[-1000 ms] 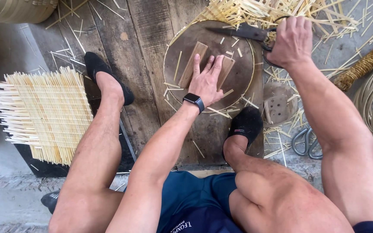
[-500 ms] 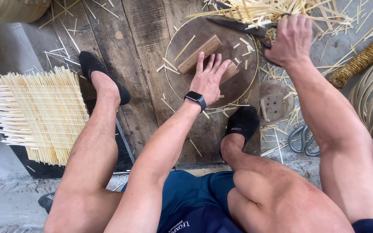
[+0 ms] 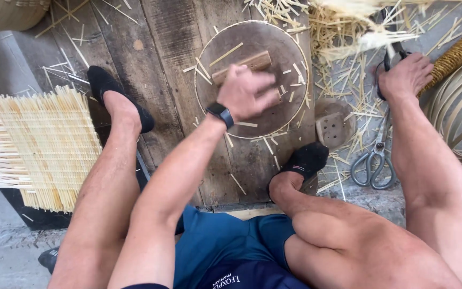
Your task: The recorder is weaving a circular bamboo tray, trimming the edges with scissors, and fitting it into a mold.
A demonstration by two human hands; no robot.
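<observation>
Left hand, flat and open half a second ago, now curled over small rectangular wooden block on round dark wooden board (grip on block unclear, blurred). Right hand has lifted black-handled knife, fingers closed round handle; cutting looks near.

Person seated, legs spread over a weathered plank platform. Left hand, dark watch at the wrist, rests loosely curled on a round dark wooden block, just below a small rectangular wood piece lying on it. Right hand grips a dark-handled tool at the edge of a pile of pale straw splints; blade hidden. Grey scissors lie on the ground beside the right forearm. Woven splint mat sits left of the left leg. Coiled strips at far right.
</observation>
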